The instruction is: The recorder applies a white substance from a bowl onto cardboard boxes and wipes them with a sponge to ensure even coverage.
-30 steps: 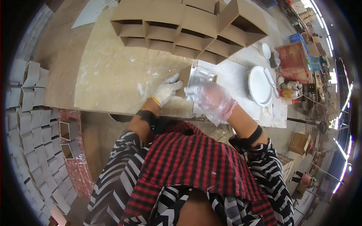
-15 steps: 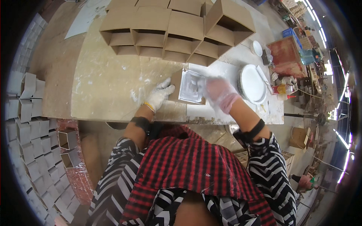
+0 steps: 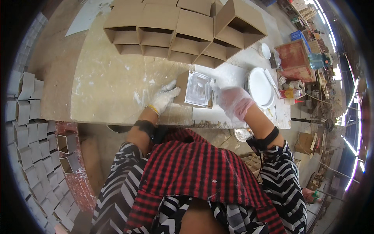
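A small brown cardboard-coloured box [image 3: 181,93] sits near the table's front edge, its upper face smeared with wet white paste in looping strokes. My left hand [image 3: 165,97], in a white glove with a yellow band at the wrist, holds the box by its left side, thumb and fingers against it. Just right of the box, my right hand [image 3: 233,100] is closed inside a thin pinkish plastic glove. A whitish tip pokes out from its fingers by the box's right edge; what it belongs to is hidden. Beyond my right hand stands a round tub of white paste [image 3: 260,87].
Stacked brown open boxes [image 3: 156,21] fill the table's far side. A flat white tool [image 3: 272,82] lies by the tub, with a white bowl [image 3: 265,50] farther back. Many grey-white boxes [image 3: 35,146] are piled at left. A reddish crate [image 3: 292,58] stands at right.
My right hand has drawn back to the right, off the box's coated face, uncovering more of the white strokes. My left hand and the box stay in place.
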{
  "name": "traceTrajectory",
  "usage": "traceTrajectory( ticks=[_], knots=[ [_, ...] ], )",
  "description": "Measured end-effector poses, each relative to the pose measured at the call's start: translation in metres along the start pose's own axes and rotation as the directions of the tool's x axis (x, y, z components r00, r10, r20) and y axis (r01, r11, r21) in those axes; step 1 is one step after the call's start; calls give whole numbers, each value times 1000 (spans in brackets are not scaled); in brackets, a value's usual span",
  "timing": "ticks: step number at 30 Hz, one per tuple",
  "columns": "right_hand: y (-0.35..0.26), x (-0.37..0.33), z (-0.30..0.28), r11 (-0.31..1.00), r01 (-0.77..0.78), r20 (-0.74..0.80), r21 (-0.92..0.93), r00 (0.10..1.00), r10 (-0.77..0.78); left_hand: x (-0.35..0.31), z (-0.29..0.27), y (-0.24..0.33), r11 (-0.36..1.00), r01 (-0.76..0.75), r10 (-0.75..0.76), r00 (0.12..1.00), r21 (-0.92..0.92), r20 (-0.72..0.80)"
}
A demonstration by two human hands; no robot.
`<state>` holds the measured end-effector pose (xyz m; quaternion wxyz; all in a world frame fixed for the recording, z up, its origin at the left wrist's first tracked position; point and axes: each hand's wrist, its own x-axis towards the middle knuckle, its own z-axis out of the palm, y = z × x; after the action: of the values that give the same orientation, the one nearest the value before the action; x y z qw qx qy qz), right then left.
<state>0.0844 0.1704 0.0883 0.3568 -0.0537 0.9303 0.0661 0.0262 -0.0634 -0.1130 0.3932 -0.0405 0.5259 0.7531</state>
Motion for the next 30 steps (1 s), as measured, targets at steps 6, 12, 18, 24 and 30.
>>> traceTrajectory(
  ticks=[6,12,18,24,30],
  knots=[
    [-3,10,-7,1000,-6,-87,-4,996,6,-4,3,10,998,69,-69,997,-7,-29],
    [3,18,7,1000,-8,-106,-2,994,8,-3,-3,9,997,76,-77,996,23,41],
    [-14,-17,33,966,8,57,260,998,-23,-5,2,4,1000,-10,10,1000,-18,13],
    [-1,-19,38,982,186,-115,-21,975,-188,-5,1,7,999,45,-44,999,-17,14],
    [-1,-10,55,954,251,-191,165,957,-219,-9,4,11,999,11,-10,999,-45,34]
  ],
)
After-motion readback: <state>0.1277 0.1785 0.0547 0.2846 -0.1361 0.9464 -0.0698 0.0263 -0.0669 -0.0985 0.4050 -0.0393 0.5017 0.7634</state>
